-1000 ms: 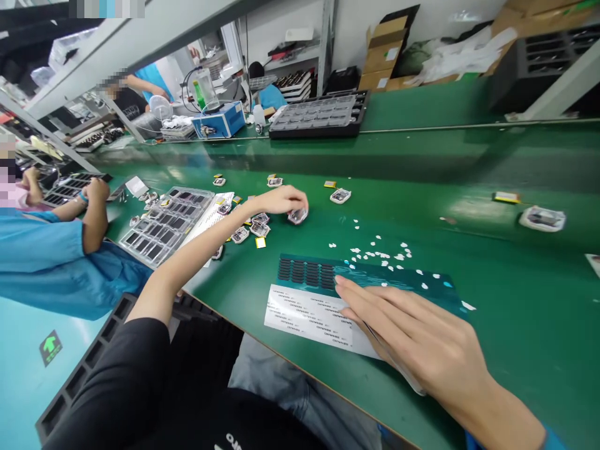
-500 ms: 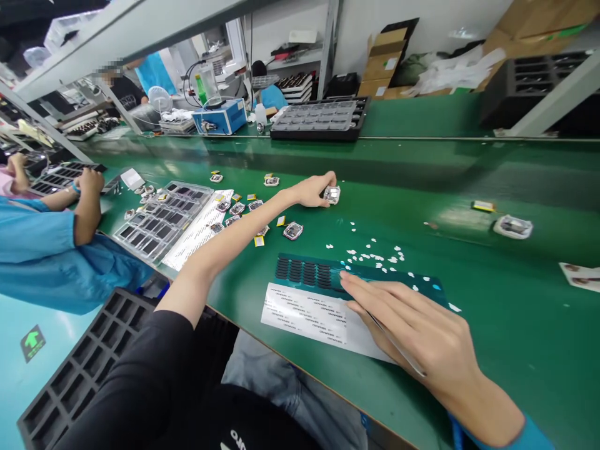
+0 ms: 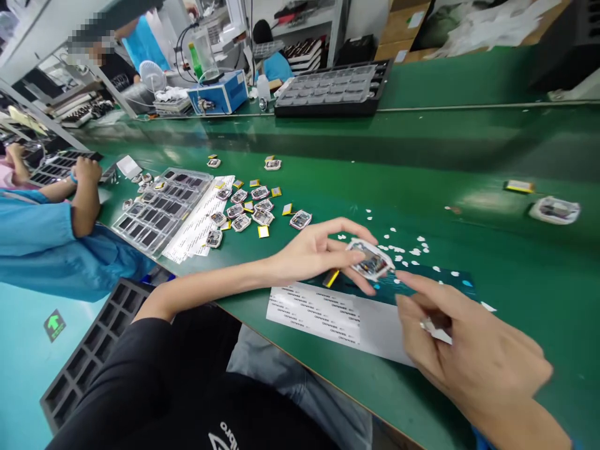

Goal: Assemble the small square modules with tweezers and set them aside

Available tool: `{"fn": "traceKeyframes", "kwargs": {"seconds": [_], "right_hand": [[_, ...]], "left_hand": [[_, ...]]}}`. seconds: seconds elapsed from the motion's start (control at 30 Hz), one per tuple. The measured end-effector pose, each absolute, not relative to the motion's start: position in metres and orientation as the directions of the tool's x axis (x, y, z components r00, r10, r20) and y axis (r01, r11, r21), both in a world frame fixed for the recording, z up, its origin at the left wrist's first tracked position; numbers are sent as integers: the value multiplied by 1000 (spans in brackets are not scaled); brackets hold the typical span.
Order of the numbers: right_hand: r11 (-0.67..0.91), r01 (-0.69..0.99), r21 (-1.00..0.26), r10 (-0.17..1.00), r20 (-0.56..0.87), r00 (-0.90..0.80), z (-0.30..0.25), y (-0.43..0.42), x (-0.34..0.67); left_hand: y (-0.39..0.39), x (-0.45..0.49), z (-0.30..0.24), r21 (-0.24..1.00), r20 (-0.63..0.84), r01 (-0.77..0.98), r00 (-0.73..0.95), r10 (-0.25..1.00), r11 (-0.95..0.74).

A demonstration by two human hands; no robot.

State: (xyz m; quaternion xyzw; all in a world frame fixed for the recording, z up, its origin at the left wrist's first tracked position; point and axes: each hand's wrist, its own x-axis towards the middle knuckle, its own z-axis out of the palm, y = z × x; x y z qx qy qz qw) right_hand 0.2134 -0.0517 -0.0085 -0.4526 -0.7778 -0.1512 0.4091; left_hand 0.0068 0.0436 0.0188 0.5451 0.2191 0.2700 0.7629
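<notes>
My left hand (image 3: 323, 253) grips a small white-rimmed device housing (image 3: 370, 259) by its edges, its open side with the circuit board facing up. A yellow-edged battery (image 3: 330, 278) hangs below the fingers. Close by on the right, my right hand (image 3: 473, 344) has its index fingertip at the housing's corner, with the fingers curled round metal tweezers (image 3: 435, 331), mostly hidden in the palm. Under both hands lie a dark green adhesive sheet (image 3: 422, 287) and a white printed backing sheet (image 3: 314, 312). Small white paper bits (image 3: 398, 250) are scattered behind them.
Several similar housings (image 3: 240, 222) with batteries lie to the left, beside a clear tray (image 3: 159, 212) of dark screens. Another housing (image 3: 555, 210) sits at the right. A black tray (image 3: 328, 94) stands on the back ledge. A co-worker's arm (image 3: 87, 194) rests at the far left.
My left hand has brought the housing from the back of the bench toward me, over the sheets. My right hand has shifted right and curled up beside it. The view has moved slightly.
</notes>
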Motion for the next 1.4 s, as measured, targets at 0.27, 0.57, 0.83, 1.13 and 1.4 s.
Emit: {"fn": "traceKeyframes", "kwargs": {"seconds": [0.27, 0.57, 0.83, 1.13, 1.4], "right_hand": [[490, 860, -139, 605, 765, -221, -1, -48, 198], [497, 868, 14, 575, 744, -342, -3, -51, 202], [555, 818, -153, 641, 705, -303, -6, -43, 211], [558, 824, -97, 613, 718, -330, 6, -46, 216], [530, 847, 29, 554, 745, -372, -5, -45, 218]], "left_hand": [[26, 7, 7, 913, -70, -216, 752, 655, 346], [14, 5, 6, 956, -78, -160, 670, 738, 246], [19, 3, 3, 987, -97, -31, 665, 740, 157], [16, 4, 3, 962, -105, -84, 764, 636, 260], [18, 3, 4, 944, -130, -93, 779, 613, 318]]}}
